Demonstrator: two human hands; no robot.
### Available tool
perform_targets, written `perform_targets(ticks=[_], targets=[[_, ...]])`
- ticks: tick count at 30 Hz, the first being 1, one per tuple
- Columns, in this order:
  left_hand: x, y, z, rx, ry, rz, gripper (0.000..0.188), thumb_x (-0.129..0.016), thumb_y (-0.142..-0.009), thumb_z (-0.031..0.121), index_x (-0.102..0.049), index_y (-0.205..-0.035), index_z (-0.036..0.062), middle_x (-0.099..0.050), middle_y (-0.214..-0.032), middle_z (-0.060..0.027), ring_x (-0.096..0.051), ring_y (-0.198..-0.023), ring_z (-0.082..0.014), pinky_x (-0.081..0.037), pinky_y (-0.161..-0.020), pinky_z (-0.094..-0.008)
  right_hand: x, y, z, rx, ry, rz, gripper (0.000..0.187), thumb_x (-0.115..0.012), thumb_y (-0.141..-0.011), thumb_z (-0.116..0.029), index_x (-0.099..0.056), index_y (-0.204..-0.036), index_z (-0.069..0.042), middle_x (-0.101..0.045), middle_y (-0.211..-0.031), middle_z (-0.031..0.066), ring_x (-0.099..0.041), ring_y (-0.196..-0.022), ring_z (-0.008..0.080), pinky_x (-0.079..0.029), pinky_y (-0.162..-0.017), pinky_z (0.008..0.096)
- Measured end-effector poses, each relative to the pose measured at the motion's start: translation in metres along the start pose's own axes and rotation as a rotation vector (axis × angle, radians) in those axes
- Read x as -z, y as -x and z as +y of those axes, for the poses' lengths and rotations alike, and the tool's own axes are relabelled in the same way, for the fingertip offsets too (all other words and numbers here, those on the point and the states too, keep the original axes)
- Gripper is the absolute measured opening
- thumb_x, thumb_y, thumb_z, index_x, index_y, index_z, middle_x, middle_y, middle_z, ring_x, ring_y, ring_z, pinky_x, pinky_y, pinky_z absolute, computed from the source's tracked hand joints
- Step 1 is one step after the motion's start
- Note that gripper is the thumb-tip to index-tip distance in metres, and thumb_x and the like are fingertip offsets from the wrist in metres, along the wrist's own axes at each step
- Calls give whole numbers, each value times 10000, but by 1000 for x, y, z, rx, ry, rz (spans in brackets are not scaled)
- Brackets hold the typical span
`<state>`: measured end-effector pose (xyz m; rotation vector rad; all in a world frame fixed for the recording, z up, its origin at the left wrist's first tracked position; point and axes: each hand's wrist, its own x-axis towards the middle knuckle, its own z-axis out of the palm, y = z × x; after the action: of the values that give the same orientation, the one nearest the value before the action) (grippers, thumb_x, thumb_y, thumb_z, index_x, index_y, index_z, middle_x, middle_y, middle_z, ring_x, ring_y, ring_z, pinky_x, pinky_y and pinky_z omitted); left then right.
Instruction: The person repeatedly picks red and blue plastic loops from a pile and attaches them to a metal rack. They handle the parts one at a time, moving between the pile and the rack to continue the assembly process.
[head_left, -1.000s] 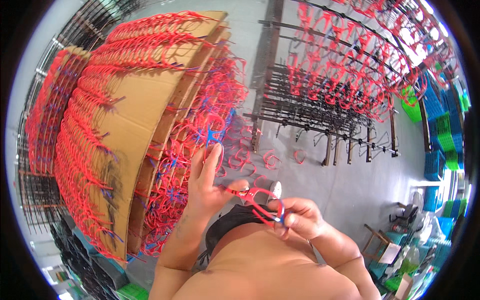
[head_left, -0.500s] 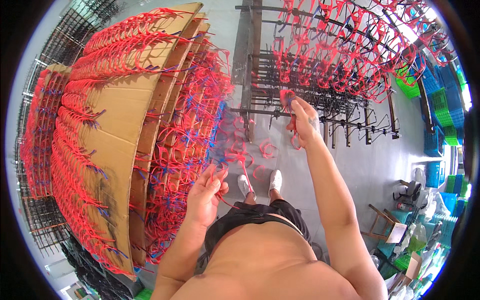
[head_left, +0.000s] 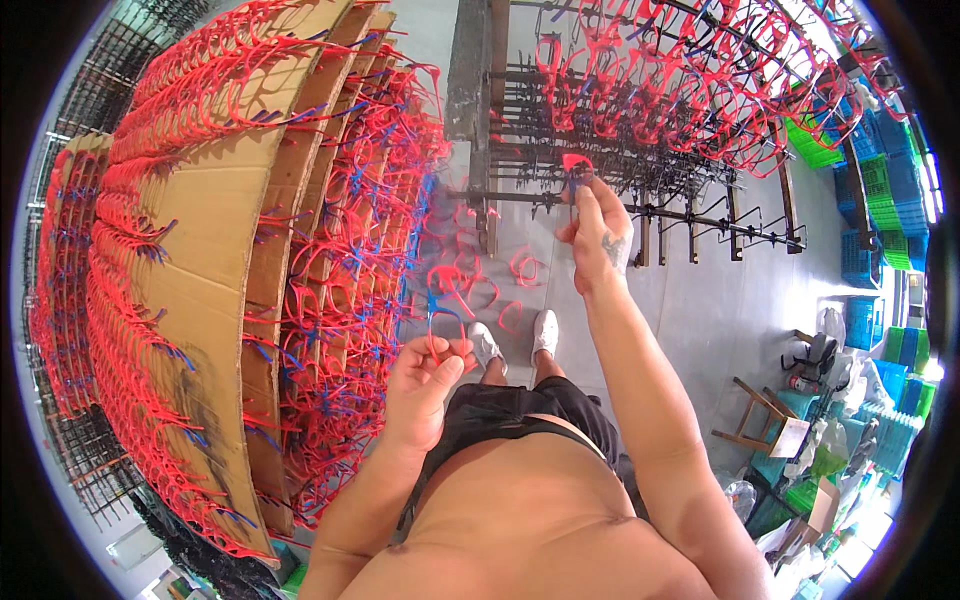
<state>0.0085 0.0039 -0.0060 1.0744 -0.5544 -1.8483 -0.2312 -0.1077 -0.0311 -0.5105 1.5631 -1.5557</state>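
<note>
While the right hand (head_left: 597, 232) is raised toward the dark metal rack (head_left: 640, 170), its fingers pinched on a red eyeglass frame (head_left: 575, 165) held at one of the rack's bars, the left hand (head_left: 425, 375) sits low near the waist, closed on another red frame (head_left: 445, 320) with blue parts. Both hands are well apart. Cardboard sheets (head_left: 200, 250) lined with red frames stand to the left, and loose red frames (head_left: 490, 285) lie on the grey floor (head_left: 700, 310) near the white shoes (head_left: 515, 340).
</note>
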Motion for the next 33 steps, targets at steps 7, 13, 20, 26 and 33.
perform_targets(ticks=[7,13,20,26,33], targets=[[-6,-5,0,-43,-61,18,222,-603,-840,-14,-504,-1024,63,-604,-1045,-117,-573,-989,-184,-466,-903,-349,12,-1,-16,-112,71,-82,338,-535,-875,-202,-578,-1145,-4,-650,-892,67,-473,-468,81,-424,-459,234],[-12,-10,0,-57,-62,25,228,-598,-836,-28,-504,-1024,61,-605,-1045,-121,-576,-981,-181,-476,-890,-344,5,-8,11,11,-12,-66,353,-507,-918,-209,-508,-1198,7,-596,-812,50,-461,-478,64,-435,-450,229],[-13,-15,-1,-151,-186,-50,254,-601,-839,8,-478,-1055,61,-604,-1042,-135,-593,-960,-209,-477,-890,-383,-5,-5,29,83,-144,17,354,-517,-917,-206,-486,-1213,-13,-512,-761,30,-430,-488,61,-443,-500,248],[-36,-26,-9,-270,-331,-212,270,-571,-859,2,-455,-1101,27,-599,-1068,-150,-587,-989,-214,-450,-910,-380,-3,-1,19,286,205,75,442,-574,-881,-189,-442,-1234,42,-544,-979,91,-554,-790,160,-464,-689,286],[-67,-46,-11,-593,-893,-675,284,-628,-838,121,-512,-1081,30,-539,-1133,-148,-518,-1068,-259,-432,-896,-358,40,125,-44,48,-144,-498,562,-491,-919,-110,-217,-1390,30,-534,-1184,185,-543,-1091,216,-438,-899,336]])
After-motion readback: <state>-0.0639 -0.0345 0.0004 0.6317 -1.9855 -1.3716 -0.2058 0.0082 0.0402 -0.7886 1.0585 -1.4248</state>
